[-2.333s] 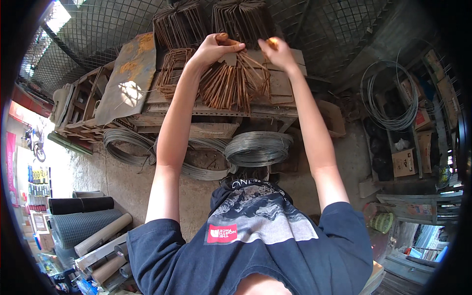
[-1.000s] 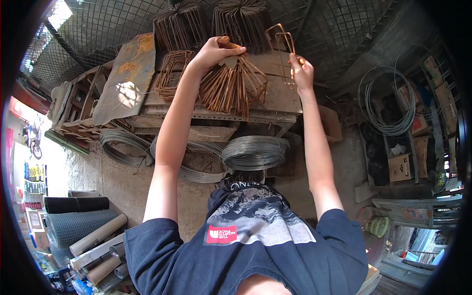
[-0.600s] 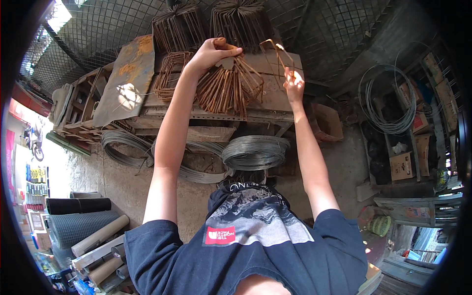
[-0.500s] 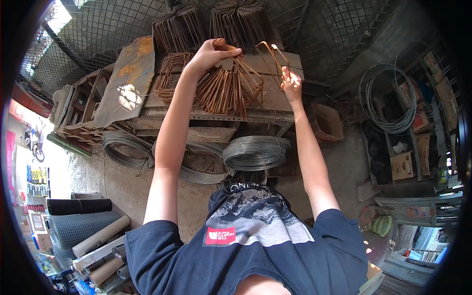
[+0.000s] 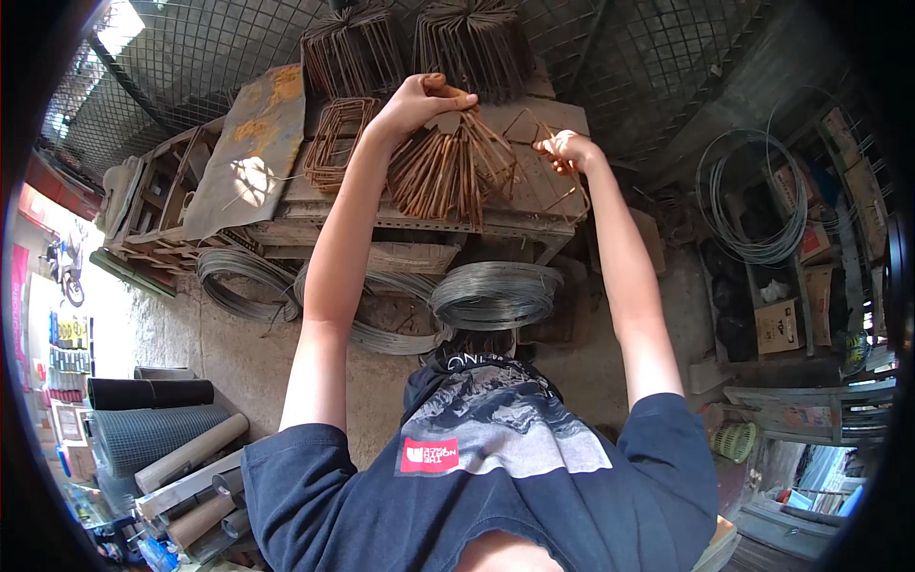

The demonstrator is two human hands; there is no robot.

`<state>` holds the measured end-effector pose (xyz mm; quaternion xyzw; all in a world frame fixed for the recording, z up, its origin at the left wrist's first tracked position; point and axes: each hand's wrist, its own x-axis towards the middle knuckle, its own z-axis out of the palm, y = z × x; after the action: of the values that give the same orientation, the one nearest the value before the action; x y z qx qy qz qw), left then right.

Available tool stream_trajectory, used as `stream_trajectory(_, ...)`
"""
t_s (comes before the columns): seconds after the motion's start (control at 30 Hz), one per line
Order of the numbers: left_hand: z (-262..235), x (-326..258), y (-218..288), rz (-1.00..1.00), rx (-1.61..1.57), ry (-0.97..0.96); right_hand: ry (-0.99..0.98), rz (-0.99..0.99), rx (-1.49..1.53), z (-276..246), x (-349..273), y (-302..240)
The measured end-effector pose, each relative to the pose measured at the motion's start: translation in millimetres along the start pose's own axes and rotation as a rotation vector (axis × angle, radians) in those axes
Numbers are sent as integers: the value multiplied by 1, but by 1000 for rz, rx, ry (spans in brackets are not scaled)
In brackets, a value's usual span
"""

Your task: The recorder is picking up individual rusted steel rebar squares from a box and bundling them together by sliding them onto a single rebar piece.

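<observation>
My left hand (image 5: 424,103) is closed on the top of a fanned bundle of rusty steel stirrups (image 5: 440,179), bent bars whose lower ends spread over the worktable (image 5: 315,214). To the right of the bundle, my right hand (image 5: 569,151) is closed on a single thin rusty stirrup (image 5: 585,198), held tilted over the table's right end. Left of the bundle lies a small pile of rectangular stirrups (image 5: 334,133), partly behind my left forearm.
Two large stacks of stirrups (image 5: 351,52) stand at the table's back, before a wire mesh fence (image 5: 229,48). A stained sheet (image 5: 248,162) covers the left side. Wire coils (image 5: 496,294) sit beneath the front edge. Mesh rolls (image 5: 157,434) lie at lower left; boxes (image 5: 777,324) fill right shelves.
My right hand has turned inward and moved slightly up, swinging the single stirrup lower and flatter over the table's right end. The left hand stays on the bundle.
</observation>
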<state>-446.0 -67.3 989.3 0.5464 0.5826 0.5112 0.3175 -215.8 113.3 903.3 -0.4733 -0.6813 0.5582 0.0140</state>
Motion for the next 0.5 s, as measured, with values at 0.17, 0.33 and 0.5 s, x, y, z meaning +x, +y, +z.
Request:
stream_trajectory(0.17, -1, -6, 3, -41, -3, 7, -29, -143, 188, 5, 6, -4)
stream_trajectory(0.33, -2, -6, 3, -25, -37, -18, -62, -350, 223, 10, 3, -10)
stream_trajectory(0.5, -1, -4, 1, 37, 39, 8, -49, -208, 190, 14, 10, 5)
